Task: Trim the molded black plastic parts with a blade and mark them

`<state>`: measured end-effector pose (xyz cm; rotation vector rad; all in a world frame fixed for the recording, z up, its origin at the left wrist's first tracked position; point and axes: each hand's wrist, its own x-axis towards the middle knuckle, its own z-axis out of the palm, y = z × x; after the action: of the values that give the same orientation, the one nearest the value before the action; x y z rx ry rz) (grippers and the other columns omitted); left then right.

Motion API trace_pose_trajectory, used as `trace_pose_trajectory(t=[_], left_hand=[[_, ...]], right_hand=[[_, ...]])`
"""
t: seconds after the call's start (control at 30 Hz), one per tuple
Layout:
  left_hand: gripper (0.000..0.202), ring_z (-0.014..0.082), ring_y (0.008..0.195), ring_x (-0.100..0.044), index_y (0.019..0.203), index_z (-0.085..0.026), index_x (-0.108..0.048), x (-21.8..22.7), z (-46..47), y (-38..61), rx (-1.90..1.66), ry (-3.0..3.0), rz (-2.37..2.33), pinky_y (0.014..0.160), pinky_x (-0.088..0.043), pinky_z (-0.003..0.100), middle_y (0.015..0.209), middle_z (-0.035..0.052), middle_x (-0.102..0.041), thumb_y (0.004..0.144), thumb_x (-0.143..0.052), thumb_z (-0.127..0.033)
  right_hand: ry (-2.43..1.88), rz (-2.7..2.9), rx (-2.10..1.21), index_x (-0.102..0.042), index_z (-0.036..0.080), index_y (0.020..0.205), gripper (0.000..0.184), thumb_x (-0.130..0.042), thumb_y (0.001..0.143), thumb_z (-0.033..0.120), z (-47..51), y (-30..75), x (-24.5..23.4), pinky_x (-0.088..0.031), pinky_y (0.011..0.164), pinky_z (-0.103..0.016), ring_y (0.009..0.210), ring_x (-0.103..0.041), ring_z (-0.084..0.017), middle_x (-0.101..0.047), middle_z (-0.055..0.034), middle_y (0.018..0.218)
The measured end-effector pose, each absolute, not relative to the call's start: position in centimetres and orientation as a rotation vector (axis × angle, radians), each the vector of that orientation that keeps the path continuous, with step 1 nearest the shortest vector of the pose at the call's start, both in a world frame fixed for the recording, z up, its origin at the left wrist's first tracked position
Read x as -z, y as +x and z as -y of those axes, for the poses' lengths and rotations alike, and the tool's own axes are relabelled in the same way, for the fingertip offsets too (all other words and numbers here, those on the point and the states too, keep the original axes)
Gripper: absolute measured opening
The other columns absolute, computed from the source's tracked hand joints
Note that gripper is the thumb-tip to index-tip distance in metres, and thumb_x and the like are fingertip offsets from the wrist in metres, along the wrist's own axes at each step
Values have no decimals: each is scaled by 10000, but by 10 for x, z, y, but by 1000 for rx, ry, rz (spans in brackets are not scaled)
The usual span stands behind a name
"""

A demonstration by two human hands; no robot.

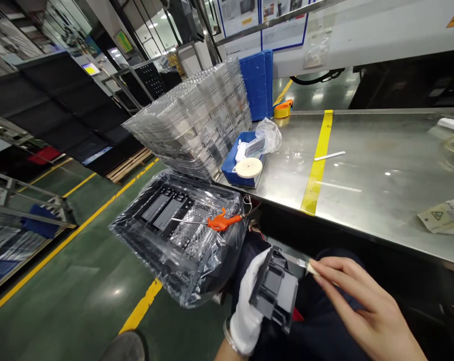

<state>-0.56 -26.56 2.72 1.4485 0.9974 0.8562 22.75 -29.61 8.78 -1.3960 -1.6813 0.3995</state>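
The gloved left hand [247, 306] grips a dark plastic part [274, 293] over the lap, at 6 o'clock below the steel table [381, 170]. The bare right hand [362, 306], at 3 o'clock from the part, pinches a thin blade tool [300, 261] whose tip touches the part's upper edge.

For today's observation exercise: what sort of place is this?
Probably a factory assembly floor: a steel workbench with yellow tape, stacked clear plastic trays, and a gloved left hand holding a black plastic part.
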Motion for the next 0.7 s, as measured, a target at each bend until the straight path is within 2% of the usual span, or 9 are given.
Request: trace_pose_trajectory(t=[0.1, 0.2, 0.33, 0.4, 0.47, 0.5, 0.53, 0.6, 0.7], left_hand=[[794, 375, 1389, -444, 1502, -277, -436, -48, 263, -10, -962, 1692, -948, 1208, -324, 555, 1490, 118, -498, 802, -748, -483], [837, 345, 1363, -463, 1541, -237, -347, -61, 264, -14, -990, 1989, -935, 1177, -373, 524, 1476, 138, -475, 790, -705, -331], [841, 335, 1303, -507, 1544, -220, -329, -72, 268, -19, -979, 2032, -920, 1164, -381, 547, 1414, 140, -505, 786, -683, -300], [801, 325, 1314, -500, 1533, -237, -356, -77, 269, -21, -990, 2025, -901, 1156, -399, 521, 1413, 130, -512, 808, -691, -300], [765, 301, 1332, -491, 1529, -240, -374, -80, 269, -21, -980, 2034, -843, 1159, -404, 467, 1428, 122, -512, 836, -695, -288], [746, 290, 1323, -500, 1525, -232, -384, -81, 269, -21, -971, 2046, -801, 1151, -410, 447, 1418, 123, -522, 848, -693, -278], [736, 280, 1296, -520, 1520, -222, -395, -82, 268, -20, -965, 2057, -760, 1137, -420, 432, 1391, 124, -539, 851, -697, -269], [732, 255, 1204, -571, 1505, -212, -416, -82, 264, -18, -944, 2065, -695, 1088, -450, 408, 1305, 112, -578, 841, -719, -256], [753, 250, 1154, -583, 1486, -214, -440, -85, 256, -14, -902, 2028, -640, 1065, -454, 405, 1268, 98, -586, 812, -753, -332]], right_hand=[[-1441, 1777, -336, -626, 284, 1249, 267, -581, 995, 218, 300, 228, -97, -551, 837, -209, 1008, -631, -116, -620, -17, 1089], [-1498, 1761, -278, -632, 290, 1244, 256, -578, 997, 250, 306, 226, -105, -561, 814, -219, 986, -640, -124, -628, -22, 1086], [-1452, 1758, -365, -651, 317, 1245, 275, -601, 981, 258, 316, 224, -108, -556, 824, -198, 987, -652, -118, -648, -17, 1102], [-1497, 1666, -421, -688, 319, 1208, 248, -605, 975, 308, 318, 225, -107, -549, 841, -216, 997, -659, -139, -668, -24, 1106], [-1561, 1498, -653, -734, 284, 1109, 233, -612, 960, 415, 317, 228, -106, -543, 832, -237, 978, -667, -167, -691, -41, 1053], [-1579, 1412, -841, -748, 246, 1027, 293, -603, 950, 489, 314, 229, -107, -540, 791, -246, 914, -666, -175, -694, -52, 965], [-1580, 1337, -1033, -745, 208, 931, 395, -583, 938, 568, 311, 229, -108, -529, 723, -252, 809, -647, -171, -672, -53, 842], [-1539, 1260, -1324, -694, 160, 761, 588, -529, 905, 705, 303, 228, -111, -446, 567, -254, 584, -507, -130, -529, -11, 608], [-1447, 1274, -1462, -634, 148, 680, 676, -488, 882, 776, 289, 225, -120, -323, 496, -254, 496, -320, -90, -374, 41, 520]])
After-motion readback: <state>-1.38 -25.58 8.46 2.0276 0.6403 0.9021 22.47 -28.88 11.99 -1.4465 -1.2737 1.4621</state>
